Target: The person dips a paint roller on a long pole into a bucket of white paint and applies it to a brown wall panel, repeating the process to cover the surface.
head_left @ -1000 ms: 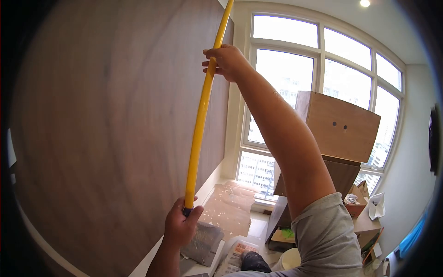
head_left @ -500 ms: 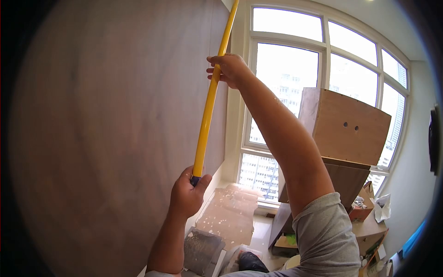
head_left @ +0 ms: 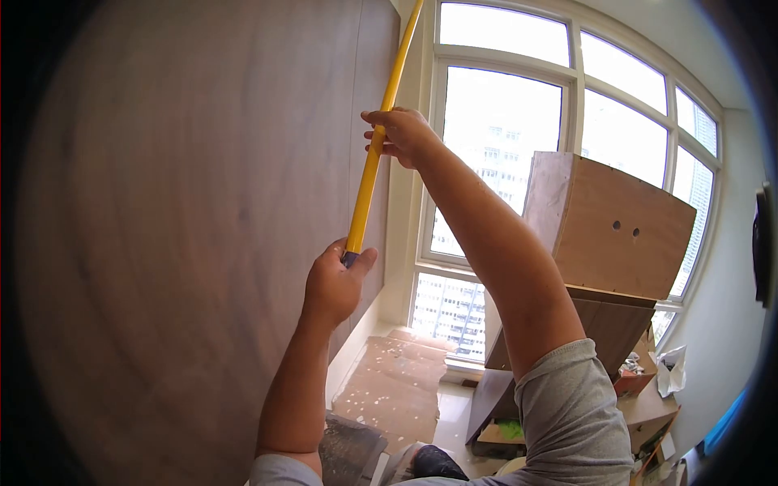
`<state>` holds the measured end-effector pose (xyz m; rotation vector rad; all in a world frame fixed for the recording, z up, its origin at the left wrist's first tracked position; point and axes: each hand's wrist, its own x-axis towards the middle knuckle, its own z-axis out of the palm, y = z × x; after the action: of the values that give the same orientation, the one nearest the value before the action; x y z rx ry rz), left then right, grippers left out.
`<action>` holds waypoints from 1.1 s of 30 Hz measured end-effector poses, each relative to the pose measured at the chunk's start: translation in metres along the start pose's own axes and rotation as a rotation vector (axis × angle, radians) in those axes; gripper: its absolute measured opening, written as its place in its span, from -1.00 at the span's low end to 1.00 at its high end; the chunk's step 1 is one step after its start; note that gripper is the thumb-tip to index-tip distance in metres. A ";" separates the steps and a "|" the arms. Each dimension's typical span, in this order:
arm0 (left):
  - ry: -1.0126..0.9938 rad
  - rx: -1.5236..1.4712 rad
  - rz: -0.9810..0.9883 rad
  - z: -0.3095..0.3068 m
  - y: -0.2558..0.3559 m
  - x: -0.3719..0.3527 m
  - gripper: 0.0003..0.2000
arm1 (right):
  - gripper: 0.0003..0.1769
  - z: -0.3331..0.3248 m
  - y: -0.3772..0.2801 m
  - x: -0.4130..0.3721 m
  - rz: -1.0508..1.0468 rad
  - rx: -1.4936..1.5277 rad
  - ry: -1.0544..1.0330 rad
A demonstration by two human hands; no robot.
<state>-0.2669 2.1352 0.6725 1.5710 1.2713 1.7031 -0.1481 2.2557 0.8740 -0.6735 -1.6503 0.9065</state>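
Note:
A long yellow pole [head_left: 369, 186] slants upward across the head view, and its top end runs out of the frame. My left hand [head_left: 334, 283] is closed round its dark lower end. Higher up, my right hand [head_left: 397, 136] grips the same pole, thumb and fingers on either side of it. Directly behind and to the left of the pole stands a large brown wood-grain panel [head_left: 203, 227] with a vertical seam near its right edge. Whatever is fixed to the pole's upper end is out of view.
Tall windows [head_left: 502, 162] fill the far side. A wooden cabinet box [head_left: 624, 227] with two round holes rests on a brown unit at right. Paint-spotted sheeting [head_left: 389, 389] covers part of the floor. An open carton [head_left: 636, 373] and a white bag [head_left: 671, 371] sit at lower right.
My left hand has moved up with the pole's lower end, nearer to my right hand. My right hand is slightly lower in view. The camera view has shifted a little.

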 end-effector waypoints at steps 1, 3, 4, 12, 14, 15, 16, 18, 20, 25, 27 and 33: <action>-0.002 0.006 -0.004 0.002 0.001 0.006 -0.57 | -0.47 -0.002 0.003 0.004 -0.004 0.010 -0.001; -0.005 0.019 -0.009 0.005 0.001 0.013 -0.57 | -0.47 -0.005 0.011 0.011 -0.014 0.030 -0.003; -0.003 0.002 -0.015 0.007 0.002 0.014 -0.57 | -0.46 -0.007 0.014 0.015 -0.020 0.043 -0.007; 0.012 -0.030 0.075 0.013 -0.015 0.011 -0.58 | -0.38 -0.008 0.014 0.004 -0.017 0.054 -0.014; 0.047 -0.032 0.108 0.010 -0.024 -0.005 -0.58 | -0.35 -0.005 0.012 -0.011 -0.013 0.009 -0.038; 0.065 -0.032 0.126 0.008 -0.025 -0.014 -0.58 | -0.34 -0.002 0.010 -0.020 -0.013 -0.013 -0.051; 0.049 -0.058 0.078 0.004 -0.024 -0.025 -0.57 | -0.34 0.001 0.007 -0.030 -0.015 -0.031 -0.056; 0.017 -0.109 -0.019 -0.008 -0.011 -0.054 -0.57 | -0.34 0.009 0.002 -0.053 -0.019 -0.066 -0.068; 0.022 -0.082 0.018 -0.018 -0.021 -0.073 -0.57 | -0.24 0.016 -0.003 -0.072 -0.013 -0.102 -0.113; 0.050 -0.090 0.056 -0.041 -0.026 -0.136 -0.60 | -0.09 0.039 -0.029 -0.136 -0.008 -0.191 -0.189; 0.046 -0.160 0.037 -0.051 -0.022 -0.163 -0.59 | 0.02 0.045 -0.039 -0.161 -0.017 -0.203 -0.257; 0.060 -0.204 0.013 -0.082 -0.019 -0.232 -0.57 | 0.16 0.068 -0.066 -0.228 -0.038 -0.274 -0.360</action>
<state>-0.2994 1.9237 0.5504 1.4215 1.0786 1.8371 -0.1547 2.0206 0.7986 -0.6872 -2.1288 0.8148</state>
